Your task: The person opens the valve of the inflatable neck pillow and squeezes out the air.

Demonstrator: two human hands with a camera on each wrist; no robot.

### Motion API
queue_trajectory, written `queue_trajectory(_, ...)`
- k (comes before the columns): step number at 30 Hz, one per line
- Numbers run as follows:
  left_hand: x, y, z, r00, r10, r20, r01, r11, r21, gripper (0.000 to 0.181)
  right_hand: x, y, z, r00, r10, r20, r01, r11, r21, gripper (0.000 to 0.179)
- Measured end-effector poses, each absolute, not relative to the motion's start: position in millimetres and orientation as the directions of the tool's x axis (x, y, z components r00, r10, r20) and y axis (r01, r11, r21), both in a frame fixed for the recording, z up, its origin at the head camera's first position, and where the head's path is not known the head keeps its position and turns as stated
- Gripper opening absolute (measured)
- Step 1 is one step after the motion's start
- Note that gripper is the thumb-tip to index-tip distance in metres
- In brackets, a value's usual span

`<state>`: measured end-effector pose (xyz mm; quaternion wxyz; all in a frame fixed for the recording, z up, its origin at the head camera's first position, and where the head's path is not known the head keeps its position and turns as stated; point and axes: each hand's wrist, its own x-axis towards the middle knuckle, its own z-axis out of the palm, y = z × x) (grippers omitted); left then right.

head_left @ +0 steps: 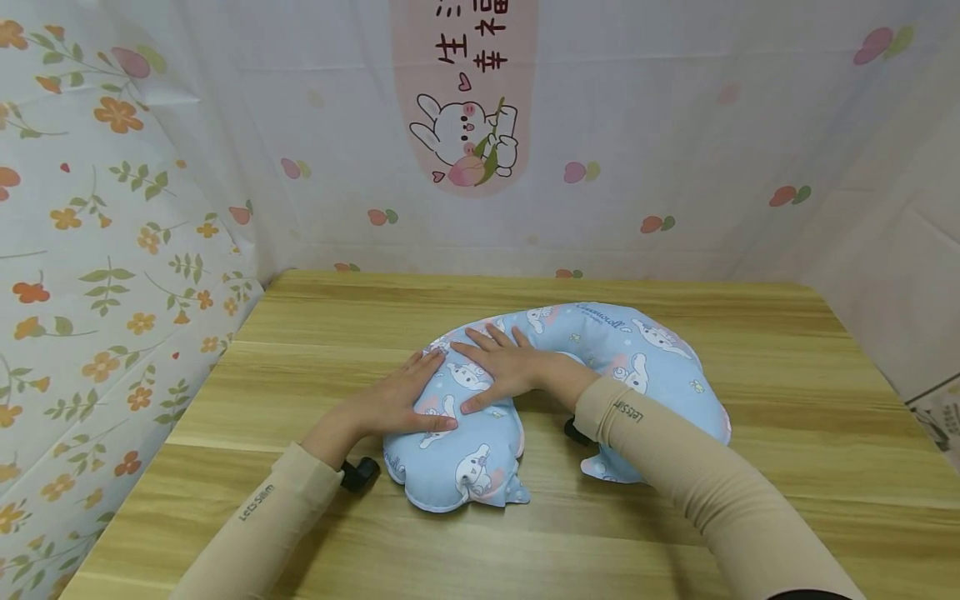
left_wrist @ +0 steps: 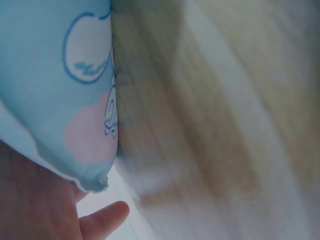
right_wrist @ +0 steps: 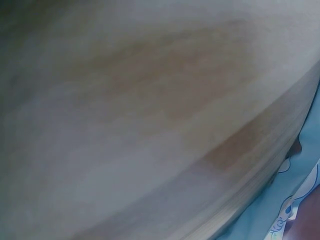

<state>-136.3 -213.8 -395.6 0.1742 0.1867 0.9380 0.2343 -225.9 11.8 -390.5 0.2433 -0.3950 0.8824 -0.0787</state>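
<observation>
A light blue U-shaped neck pillow (head_left: pixel 585 335) with white cartoon puppies lies on the table, its curve toward the back wall and its two ends toward me. My left hand (head_left: pixel 386 406) rests along the outer edge of its left end, thumb reaching over the top. Across the same end, my right hand (head_left: pixel 508 368) lies with spread fingers. In the left wrist view the pillow (left_wrist: pixel 35 60) covers part of the left hand (left_wrist: pixel 35 200). Only a strip of pillow (right_wrist: pixel 300 172) and a bit of the right hand (right_wrist: pixel 306 220) show in the right wrist view.
The wood-grain table (head_left: pixel 300 317) extends to a printed cloth backdrop (head_left: pixel 637 100) at the back. A flowered cloth (head_left: pixel 97 292) hangs at the left, and pale panelling (head_left: pixel 900 250) stands at the right. A dark rounded edge (head_left: pixel 813 595) shows at the bottom right.
</observation>
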Motion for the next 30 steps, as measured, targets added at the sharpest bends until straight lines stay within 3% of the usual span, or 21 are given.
queue_trajectory(30,-137.6,-215.3,-396.6,-0.857,0.427,-0.289,0.264,0.845,0.464,0.108,-225.5,9.2,-394.9,-0.569,-0.703,-0.428,-0.658,0.701,-0.276,0.104)
